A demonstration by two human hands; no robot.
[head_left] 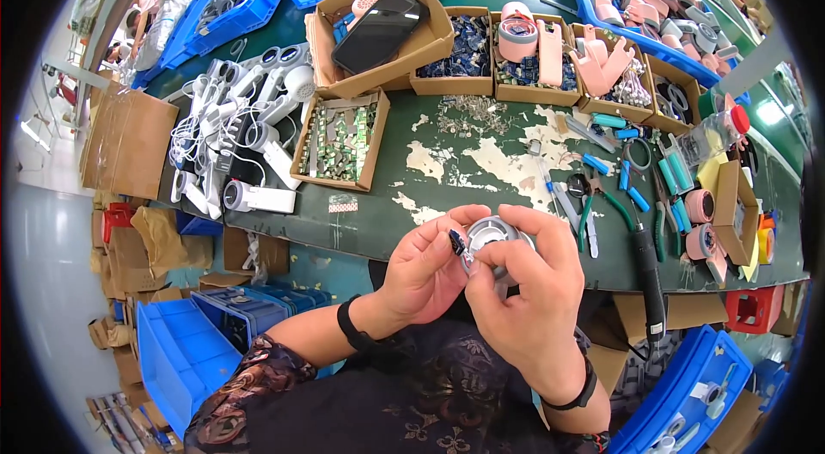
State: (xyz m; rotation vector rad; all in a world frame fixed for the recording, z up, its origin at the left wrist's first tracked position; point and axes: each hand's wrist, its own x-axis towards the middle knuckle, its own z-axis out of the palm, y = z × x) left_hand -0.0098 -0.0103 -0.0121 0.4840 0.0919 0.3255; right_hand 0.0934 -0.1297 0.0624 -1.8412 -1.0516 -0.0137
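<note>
Both hands meet above the table's near edge around a round grey plastic housing (pixel 488 231) with a pale inside. My right hand (pixel 534 278) grips this housing, thumb and forefinger pinched at its front rim. A small dark blue circuit board (pixel 456 241) is pinched between the thumb and fingers of my left hand (pixel 423 269), close against the housing's left side. Short pale wires seem to run between board and housing, partly hidden by the fingertips.
White handheld devices with cables (pixel 258 123) lie at left, beside a carton of small green boards (pixel 339 140). Cartons of blue boards (pixel 460 42) and pink parts (pixel 601 67) line the back. Pliers (pixel 606 196), blue-handled tools and an electric screwdriver (pixel 646 278) lie at right.
</note>
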